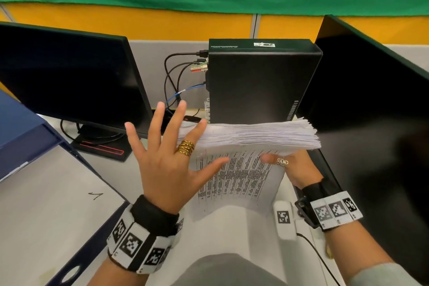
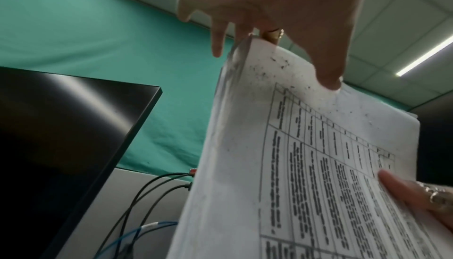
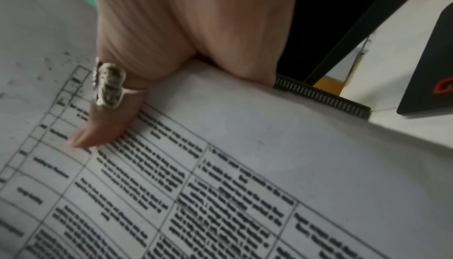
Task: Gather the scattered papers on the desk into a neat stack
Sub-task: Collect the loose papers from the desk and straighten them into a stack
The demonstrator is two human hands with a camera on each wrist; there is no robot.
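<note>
A thick stack of white papers [image 1: 243,176] stands on edge above the desk, its front page printed with a table of text. My right hand [image 1: 294,167] grips the stack's right side, the ringed thumb [image 3: 108,127] pressed on the front page [image 3: 245,166] and the fingers hidden behind. My left hand [image 1: 167,153] is spread flat with straight fingers against the stack's left edge. In the left wrist view the left hand [image 2: 282,1] touches the upper left of the papers [image 2: 294,166].
A dark monitor [image 1: 69,81] stands at the left and another [image 1: 371,100] at the right. A black computer case [image 1: 260,81] with cables [image 1: 176,81] sits behind the papers. An open blue binder [image 1: 34,193] lies at the left. A white tagged device [image 1: 284,218] sits near my right wrist.
</note>
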